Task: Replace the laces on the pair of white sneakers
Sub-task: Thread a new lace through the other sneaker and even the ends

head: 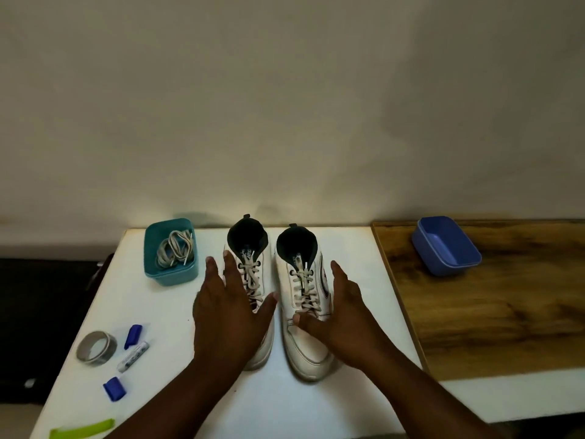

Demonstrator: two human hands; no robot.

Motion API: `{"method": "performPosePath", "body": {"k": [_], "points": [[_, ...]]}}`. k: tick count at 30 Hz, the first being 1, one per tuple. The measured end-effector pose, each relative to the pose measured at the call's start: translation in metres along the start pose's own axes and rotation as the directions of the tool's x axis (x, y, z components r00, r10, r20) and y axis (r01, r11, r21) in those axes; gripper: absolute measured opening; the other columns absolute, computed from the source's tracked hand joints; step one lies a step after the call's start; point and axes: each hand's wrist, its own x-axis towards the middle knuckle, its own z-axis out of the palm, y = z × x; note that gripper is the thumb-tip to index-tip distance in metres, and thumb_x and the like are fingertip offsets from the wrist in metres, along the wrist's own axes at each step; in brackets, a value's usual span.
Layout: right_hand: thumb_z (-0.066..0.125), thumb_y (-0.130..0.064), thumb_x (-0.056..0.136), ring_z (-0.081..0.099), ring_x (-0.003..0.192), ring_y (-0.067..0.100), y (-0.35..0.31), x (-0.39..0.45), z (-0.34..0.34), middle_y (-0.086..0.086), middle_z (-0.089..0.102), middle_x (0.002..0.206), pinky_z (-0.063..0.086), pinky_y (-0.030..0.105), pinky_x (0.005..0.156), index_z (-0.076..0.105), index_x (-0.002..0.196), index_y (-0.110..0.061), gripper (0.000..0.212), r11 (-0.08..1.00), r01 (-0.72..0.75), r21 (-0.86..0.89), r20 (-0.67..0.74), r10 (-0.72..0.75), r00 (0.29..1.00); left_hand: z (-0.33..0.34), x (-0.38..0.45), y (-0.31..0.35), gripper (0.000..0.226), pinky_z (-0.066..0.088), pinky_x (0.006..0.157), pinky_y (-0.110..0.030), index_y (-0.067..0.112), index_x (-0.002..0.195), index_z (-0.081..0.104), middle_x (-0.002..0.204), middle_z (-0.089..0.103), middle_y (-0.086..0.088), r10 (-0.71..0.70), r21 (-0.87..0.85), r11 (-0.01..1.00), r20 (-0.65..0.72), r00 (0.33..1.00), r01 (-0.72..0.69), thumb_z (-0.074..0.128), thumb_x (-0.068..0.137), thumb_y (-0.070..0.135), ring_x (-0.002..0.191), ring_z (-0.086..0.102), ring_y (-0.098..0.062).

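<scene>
Two white sneakers are standing side by side in the middle of the frame on the white tabletop, toes pointing toward the lower edge and dark-lined collars toward the wall, an arrangement that is presenting the laced fronts to the person for easy reach. The left sneaker is lying partly under the left hand, whose fingers are stretching out straight and spread over its lacing, gripping nothing; whether the palm is actually pressing the shoe cannot be told. The right hand is lying open along the outer side of the right sneaker, its thumb reaching across the vamp just below the lowest lace crossing, also holding nothing. Judging by this, the hands are steadying or squaring up the pair before unlacing begins.

Both shoes are wearing off-white flat laces, threaded crosswise through dark eyelets, and look fully laced. The uppers are white with thin dark piping and pale soles.

At the upper left of the tabletop a teal tub is holding a loose bundle of grey laces, probably the replacements, kept near. The blue tub on the wooden surface at right is sitting empty, perhaps for the old ones.
</scene>
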Motion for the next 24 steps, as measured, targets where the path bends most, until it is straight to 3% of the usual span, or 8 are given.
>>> {"method": "performPosePath", "body": {"k": [5, 9, 12, 21, 24], "points": [[0.077, -0.072, 0.065, 0.046, 0.137, 0.023, 0.005, -0.012, 0.024, 0.002, 0.032, 0.153, 0.047, 0.041, 0.108, -0.011, 0.158, -0.042, 0.132, 0.996, -0.035, -0.079, -0.076, 0.029, 0.997, 0.006, -0.013, -0.003, 0.123, 0.037, 0.114, -0.048, 0.024, 0.161, -0.012, 0.17, 0.005, -0.013, -0.056, -0.093, 0.994, 0.096, 0.994, 0.065, 0.07, 0.081, 0.067, 0.151, 0.025, -0.036], [0.074, -0.072, 0.07, 0.048, 0.134, 0.026, 0.005, -0.018, 0.034, 0.002, 0.038, 0.149, 0.048, 0.041, 0.104, -0.007, 0.159, -0.04, 0.124, 0.99, -0.057, -0.126, -0.12, 0.042, 0.992, 0.009, -0.013, -0.009, 0.124, 0.041, 0.11, -0.047, 0.018, 0.162, -0.004, 0.164, 0.025, -0.013, -0.063, -0.108, 0.992, 0.091, 0.994, 0.073, 0.074, 0.078, 0.065, 0.143, 0.038, -0.036], [0.072, -0.072, 0.071, 0.05, 0.13, 0.028, 0.004, -0.017, 0.04, 0.002, 0.042, 0.144, 0.05, 0.042, 0.102, 0.0, 0.159, -0.041, 0.118, 0.991, -0.067, -0.113, -0.172, 0.047, 0.984, 0.013, -0.013, -0.011, 0.119, 0.043, 0.111, -0.047, 0.019, 0.162, 0.002, 0.162, 0.029, -0.011, -0.047, -0.11, 0.992, 0.082, 0.996, 0.056, 0.074, 0.079, 0.062, 0.142, 0.039, -0.035], [0.066, -0.078, 0.075, 0.047, 0.13, 0.031, 0.003, -0.012, 0.047, 0.003, 0.042, 0.142, 0.048, 0.041, 0.1, 0.005, 0.16, -0.038, 0.112, 0.99, -0.056, -0.13, -0.189, 0.031, 0.982, 0.025, -0.019, -0.014, 0.111, 0.033, 0.117, -0.047, 0.021, 0.163, 0.001, 0.169, 0.015, -0.012, -0.004, -0.126, 0.992, 0.087, 0.996, 0.015, 0.07, 0.084, 0.058, 0.151, 0.026, -0.035], [0.054, -0.083, 0.08, 0.038, 0.141, 0.034, 0.002, -0.015, 0.048, 0.01, 0.027, 0.159, 0.047, 0.045, 0.106, -0.005, 0.161, -0.037, 0.109, 0.972, -0.032, -0.233, -0.214, -0.019, 0.977, 0.024, -0.022, -0.013, 0.107, 0.026, 0.121, -0.047, 0.023, 0.163, -0.005, 0.171, 0.005, -0.012, 0.037, -0.085, 0.996, 0.053, 0.998, -0.033, 0.061, 0.089, 0.062, 0.155, 0.016, -0.033]]}}
